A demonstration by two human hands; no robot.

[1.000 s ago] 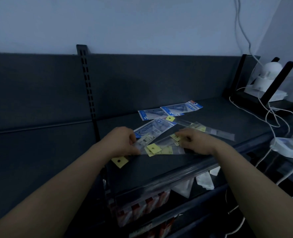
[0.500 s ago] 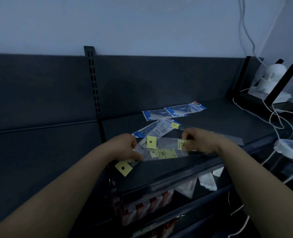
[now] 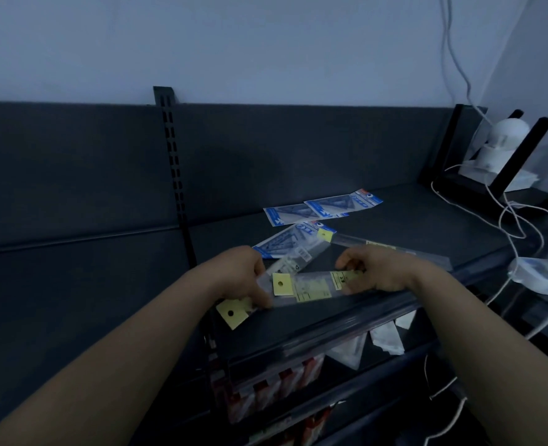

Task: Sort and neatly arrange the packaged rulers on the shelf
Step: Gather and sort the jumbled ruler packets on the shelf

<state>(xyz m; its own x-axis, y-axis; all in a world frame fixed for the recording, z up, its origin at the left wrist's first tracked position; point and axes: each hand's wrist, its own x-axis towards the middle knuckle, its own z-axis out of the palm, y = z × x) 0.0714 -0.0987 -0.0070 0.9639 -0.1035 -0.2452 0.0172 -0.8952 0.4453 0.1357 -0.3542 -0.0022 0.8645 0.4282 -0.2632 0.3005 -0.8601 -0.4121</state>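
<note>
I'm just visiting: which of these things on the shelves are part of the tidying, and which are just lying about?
Part of the job:
yellow-tagged ruler packets
blue-labelled packets
shelf

Just lying about:
white adapter and cables
white device
red packs on the lower shelf

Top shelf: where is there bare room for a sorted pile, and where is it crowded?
Bare: shelf between blue-labelled packs and white cables; also the front strip. Crowded: centre, where left hand and right hand hold yellow-tagged packs.
</note>
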